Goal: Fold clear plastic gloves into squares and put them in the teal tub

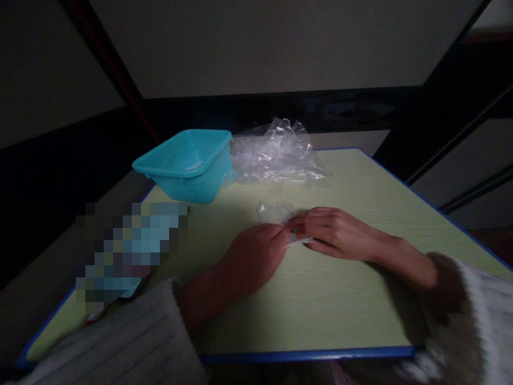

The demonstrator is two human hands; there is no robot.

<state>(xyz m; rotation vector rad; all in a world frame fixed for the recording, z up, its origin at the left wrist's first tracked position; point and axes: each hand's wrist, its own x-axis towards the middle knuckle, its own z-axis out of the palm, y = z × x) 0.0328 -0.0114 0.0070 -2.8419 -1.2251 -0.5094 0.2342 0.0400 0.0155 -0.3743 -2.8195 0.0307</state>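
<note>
Near the middle of the table, a small clear plastic bag lies between my two hands, partly covered by them. My left hand is closed on its near left side, fingers curled and mostly hidden from view. From the right, my right hand pinches the bag's other side, its fingertips meeting those of the left. A bit of the plastic shows below the fingers. Whether anything is inside the bag I cannot tell.
A turquoise plastic basin stands at the back left of the table. Beside it lies a heap of crumpled clear plastic bags. A blurred-out, light blue item lies at the left edge. Behind the table rises a wall.
</note>
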